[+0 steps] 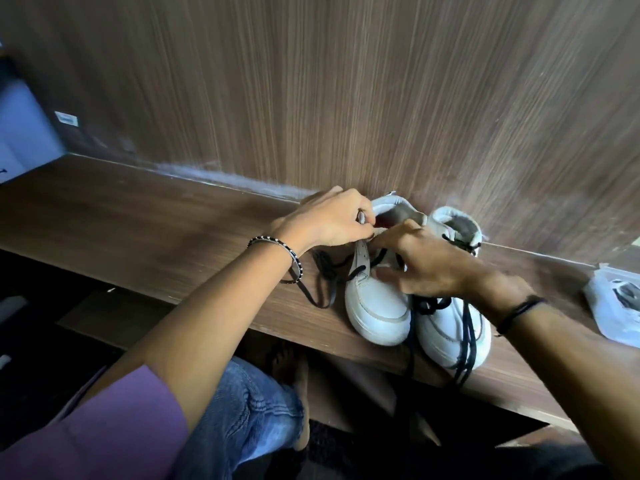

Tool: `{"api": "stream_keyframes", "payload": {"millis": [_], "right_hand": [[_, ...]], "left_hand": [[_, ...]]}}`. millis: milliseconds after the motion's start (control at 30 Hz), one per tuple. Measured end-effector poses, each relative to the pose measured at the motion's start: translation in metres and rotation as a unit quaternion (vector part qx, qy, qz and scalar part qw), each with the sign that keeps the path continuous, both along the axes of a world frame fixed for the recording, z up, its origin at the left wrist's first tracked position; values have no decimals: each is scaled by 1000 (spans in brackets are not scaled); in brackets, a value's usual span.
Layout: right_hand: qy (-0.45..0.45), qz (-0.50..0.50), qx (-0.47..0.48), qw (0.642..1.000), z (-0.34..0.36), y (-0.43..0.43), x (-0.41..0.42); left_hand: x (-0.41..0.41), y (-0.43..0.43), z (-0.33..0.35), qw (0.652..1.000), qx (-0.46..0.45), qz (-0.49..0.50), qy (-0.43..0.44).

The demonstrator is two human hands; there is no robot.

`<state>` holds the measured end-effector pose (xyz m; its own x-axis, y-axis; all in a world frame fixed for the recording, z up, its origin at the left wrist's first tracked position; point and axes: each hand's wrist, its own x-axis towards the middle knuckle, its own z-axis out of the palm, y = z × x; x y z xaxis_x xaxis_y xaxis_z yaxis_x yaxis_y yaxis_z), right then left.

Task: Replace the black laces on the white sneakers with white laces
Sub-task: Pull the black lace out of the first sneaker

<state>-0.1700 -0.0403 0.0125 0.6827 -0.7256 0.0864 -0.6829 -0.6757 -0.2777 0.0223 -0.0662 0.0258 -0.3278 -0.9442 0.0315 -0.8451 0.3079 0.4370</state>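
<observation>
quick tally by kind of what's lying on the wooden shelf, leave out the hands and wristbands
white sneakers: 2
black laces: 2, one per sneaker as far as the tangle shows
clear plastic packet: 1
total: 5

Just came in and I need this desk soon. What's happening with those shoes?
A person is working on the left white sneaker on the brown wooden shelf. Their left hand pinches its upper edge by the collar, while the right hand covers the lacing area; what it holds is hidden. Loose black flat laces trail from both shoes, the right white sneaker included, so the job looks to be at the unlacing stage.
</observation>
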Motion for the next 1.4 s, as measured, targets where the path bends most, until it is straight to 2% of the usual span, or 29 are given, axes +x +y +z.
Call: {"api": "stream_keyframes", "payload": {"millis": [133,267,300,333,367,400,433,467,500,533,567,600,667,733,800,833,867,900,1000,1100,1267,1333,1400], "right_hand": [[34,-13,-28,999,-2,-6,4],[63,-115,-87,988,-1,4,16],[43,-149,-109,982,0,4,18],[-19,-190,-124,974,0,1,16],[-120,-244,-114,956,2,-4,13],[-257,-295,-76,917,3,-8,10],[-420,-320,-16,849,7,-11,6],[-580,-310,50,752,10,-13,3],[-698,-283,123,646,13,-12,2],[-757,-254,187,572,11,-12,2],[-758,-241,224,563,9,-11,3],[-714,-248,232,613,8,-9,3],[-559,-237,211,766,3,-7,0],[-386,-191,188,882,4,-3,-2],[-158,-136,105,972,6,-1,-1],[-54,-106,69,990,6,0,1],[17,-78,48,996,6,1,4],[50,-55,42,996,5,0,6],[42,-20,34,998,3,-6,6],[26,-28,32,999,6,-7,3],[8,-81,-22,996,-2,-7,4],[-71,-174,-72,980,2,-11,3],[-232,-295,-89,922,10,-18,-6]], "left_hand": [[-3,0,-1,1000,-4,1,-3],[-2,0,-2,1000,7,1,13],[-1,-2,-2,1000,7,-1,13],[0,-2,-1,1000,6,-2,7],[1,-2,-1,1000,5,-4,0],[1,-2,0,1000,6,-6,-6],[2,-3,0,1000,5,-7,-7],[1,-3,0,1000,8,-9,-5],[1,-3,0,1000,10,-12,1],[1,-3,0,1000,13,-14,8],[1,-3,0,1000,15,-15,12],[1,-3,0,1000,16,-16,11],[0,-4,-1,1000,11,-18,-9],[-1,-4,-1,1000,2,-17,-21],[0,-3,-1,1000,-2,-24,-20],[0,-4,-2,1000,-4,-24,-19],[0,-4,-3,1000,-4,-20,-19],[0,-4,-4,1000,-4,-17,-21],[-2,-5,-7,999,-4,5,-34],[-10,1,-6,996,18,40,-78],[-10,-5,-16,991,118,34,52],[-9,-6,-15,990,125,29,65],[-10,-4,-14,990,123,26,70]]}}
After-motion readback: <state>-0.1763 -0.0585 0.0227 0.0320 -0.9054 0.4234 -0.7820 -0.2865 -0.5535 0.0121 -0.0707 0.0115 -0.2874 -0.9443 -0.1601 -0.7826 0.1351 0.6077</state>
